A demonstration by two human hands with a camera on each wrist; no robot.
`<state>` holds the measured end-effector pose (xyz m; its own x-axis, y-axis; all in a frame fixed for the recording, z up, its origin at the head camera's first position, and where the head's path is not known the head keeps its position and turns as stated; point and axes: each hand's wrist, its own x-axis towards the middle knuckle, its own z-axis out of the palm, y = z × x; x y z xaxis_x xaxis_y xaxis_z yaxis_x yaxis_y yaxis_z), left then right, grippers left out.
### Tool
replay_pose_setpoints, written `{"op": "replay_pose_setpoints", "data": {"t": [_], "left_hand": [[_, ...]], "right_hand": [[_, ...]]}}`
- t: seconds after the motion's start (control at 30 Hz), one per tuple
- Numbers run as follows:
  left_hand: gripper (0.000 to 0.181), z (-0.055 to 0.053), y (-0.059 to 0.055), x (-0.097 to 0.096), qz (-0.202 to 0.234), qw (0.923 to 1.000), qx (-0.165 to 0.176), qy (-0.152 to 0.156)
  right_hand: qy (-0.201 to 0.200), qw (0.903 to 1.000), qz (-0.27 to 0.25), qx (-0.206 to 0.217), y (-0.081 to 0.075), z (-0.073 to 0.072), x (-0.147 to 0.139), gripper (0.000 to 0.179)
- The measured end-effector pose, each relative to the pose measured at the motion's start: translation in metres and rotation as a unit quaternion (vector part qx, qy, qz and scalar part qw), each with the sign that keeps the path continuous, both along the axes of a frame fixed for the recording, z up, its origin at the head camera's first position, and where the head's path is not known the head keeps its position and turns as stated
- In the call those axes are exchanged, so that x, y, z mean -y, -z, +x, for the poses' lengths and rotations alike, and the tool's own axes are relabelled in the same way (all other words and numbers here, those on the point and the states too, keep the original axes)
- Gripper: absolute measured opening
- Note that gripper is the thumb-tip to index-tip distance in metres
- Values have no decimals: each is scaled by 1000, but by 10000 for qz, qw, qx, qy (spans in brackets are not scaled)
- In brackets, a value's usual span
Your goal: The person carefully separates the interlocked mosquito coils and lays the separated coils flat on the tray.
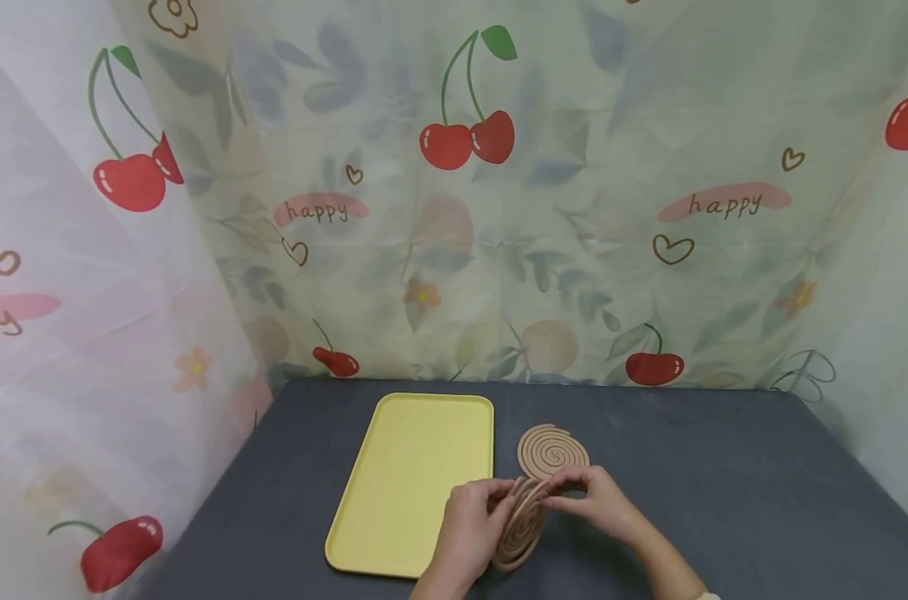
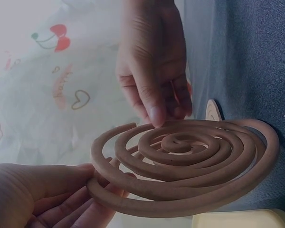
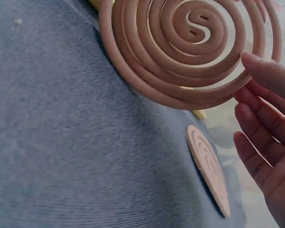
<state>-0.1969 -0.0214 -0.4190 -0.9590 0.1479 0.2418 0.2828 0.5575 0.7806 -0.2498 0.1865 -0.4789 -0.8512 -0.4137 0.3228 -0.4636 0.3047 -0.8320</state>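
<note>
A brown mosquito coil [image 1: 521, 533] stands tilted up on edge between my two hands, over the right edge of the tray. My left hand [image 1: 464, 533] pinches its outer ring between thumb and fingers. From the other side, my right hand [image 1: 592, 500] pinches the rim, with the thumb on the near face in the right wrist view. The left wrist view shows the rings of the held coil [image 2: 180, 185] spread apart in places, around an S-shaped centre. Just beyond the hands, another mosquito coil [image 1: 551, 450] lies flat.
A yellow rectangular tray [image 1: 416, 475] lies left of the coils on the dark table [image 1: 709, 483]. Behind and at both sides hangs a printed curtain [image 1: 491, 250] with cherries and hearts.
</note>
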Motion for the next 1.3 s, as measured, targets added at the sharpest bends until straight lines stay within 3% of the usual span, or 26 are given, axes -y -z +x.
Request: {"op": "replay_pose_setpoints", "data": {"t": [0.5,0.87,1.3], "left_hand": [[13,0,0,0,-124,9999,17,-42],[13,2,-2,-1,-163,9998,-5,-69],[13,2,-2,1,-119,9999,54,-4]], "right_hand": [[254,9990,-234,290,21,3,-1,17],[395,9959,-387,712,23,3,0,13],[303,9948,-514,829,21,5,-1,15]]}}
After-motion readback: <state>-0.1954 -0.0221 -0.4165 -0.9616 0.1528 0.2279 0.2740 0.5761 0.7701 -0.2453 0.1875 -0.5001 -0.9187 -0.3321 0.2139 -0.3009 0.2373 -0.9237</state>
